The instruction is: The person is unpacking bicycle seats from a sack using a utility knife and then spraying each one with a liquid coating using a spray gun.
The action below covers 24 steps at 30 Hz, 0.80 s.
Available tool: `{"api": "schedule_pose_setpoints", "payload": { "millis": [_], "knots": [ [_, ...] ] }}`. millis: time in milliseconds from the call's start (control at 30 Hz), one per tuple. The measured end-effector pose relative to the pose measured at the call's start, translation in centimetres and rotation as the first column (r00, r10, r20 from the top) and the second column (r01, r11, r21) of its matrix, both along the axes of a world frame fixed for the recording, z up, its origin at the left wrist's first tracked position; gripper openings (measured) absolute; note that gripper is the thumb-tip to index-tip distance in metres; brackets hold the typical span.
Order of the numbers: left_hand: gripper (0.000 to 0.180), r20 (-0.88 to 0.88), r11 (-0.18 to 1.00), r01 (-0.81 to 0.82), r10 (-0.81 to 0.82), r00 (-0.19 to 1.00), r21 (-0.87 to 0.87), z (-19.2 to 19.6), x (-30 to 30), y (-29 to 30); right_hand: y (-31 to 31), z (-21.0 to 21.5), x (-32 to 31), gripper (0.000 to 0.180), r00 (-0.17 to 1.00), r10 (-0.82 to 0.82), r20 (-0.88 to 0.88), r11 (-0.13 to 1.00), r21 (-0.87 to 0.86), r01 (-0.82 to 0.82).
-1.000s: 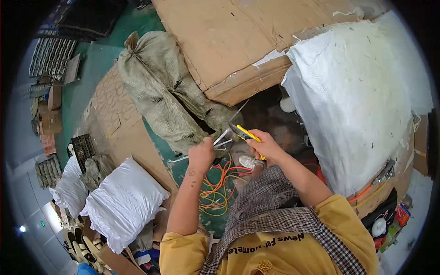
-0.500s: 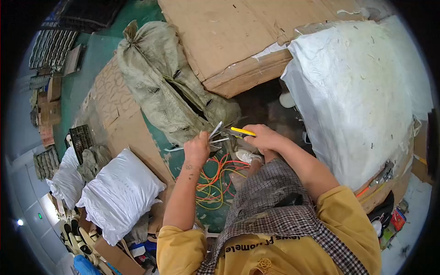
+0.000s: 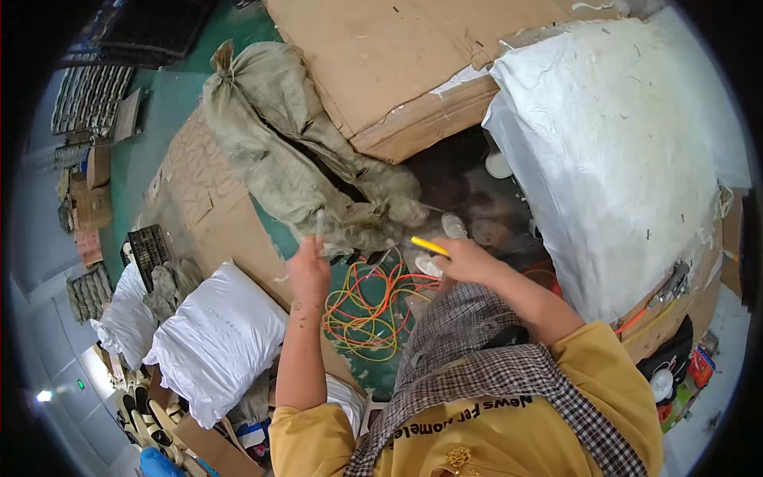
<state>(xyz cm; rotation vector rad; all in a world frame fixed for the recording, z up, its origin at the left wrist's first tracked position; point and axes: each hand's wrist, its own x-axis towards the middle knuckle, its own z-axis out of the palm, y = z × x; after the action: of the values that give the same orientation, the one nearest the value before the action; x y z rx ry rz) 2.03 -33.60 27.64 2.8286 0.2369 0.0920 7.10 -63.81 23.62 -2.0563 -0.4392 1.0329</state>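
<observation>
My right hand (image 3: 467,261) is closed around a yellow utility knife (image 3: 429,246), whose handle points up and to the left. To its left, my left hand (image 3: 309,269) is closed on a whitish strip (image 3: 320,222), blurred by motion. Just beyond both hands lies a grey-green woven sack (image 3: 274,127), tied at its far end and slit open lengthwise. The sack's frayed near end sits close to my left hand. Tangled orange and yellow cords (image 3: 369,314) lie on the green floor between my forearms.
A large cardboard box (image 3: 381,71) stands beyond the sack. To the right is a bulky white-wrapped bundle (image 3: 596,159). White filled bags (image 3: 218,342) and a black crate (image 3: 145,253) lie on the left. Shoes (image 3: 427,264) show near my right hand.
My hands have moved apart, the left one to the left with the white strip. The knife has come away from the strips. The sack's slit looks wider and the sack flatter.
</observation>
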Motion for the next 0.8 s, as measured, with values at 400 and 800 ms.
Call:
{"api": "schedule_pose_setpoints", "payload": {
  "millis": [400, 800],
  "knots": [
    [0.018, -0.053, 0.952, -0.151, 0.142, 0.988, -0.265, -1.1, 7.2, -3.6, 4.0, 0.0, 5.0, 0.037, 0.665, -0.599, -0.446, 0.632, 0.246, 0.734],
    [0.010, -0.306, 0.998, 0.043, -0.056, 0.950, -0.050, -1.1, 0.5, -2.1, 4.8, -1.6, 4.5, 0.035, 0.832, -0.344, 0.436, 0.913, 0.361, 0.188]
  ]
}}
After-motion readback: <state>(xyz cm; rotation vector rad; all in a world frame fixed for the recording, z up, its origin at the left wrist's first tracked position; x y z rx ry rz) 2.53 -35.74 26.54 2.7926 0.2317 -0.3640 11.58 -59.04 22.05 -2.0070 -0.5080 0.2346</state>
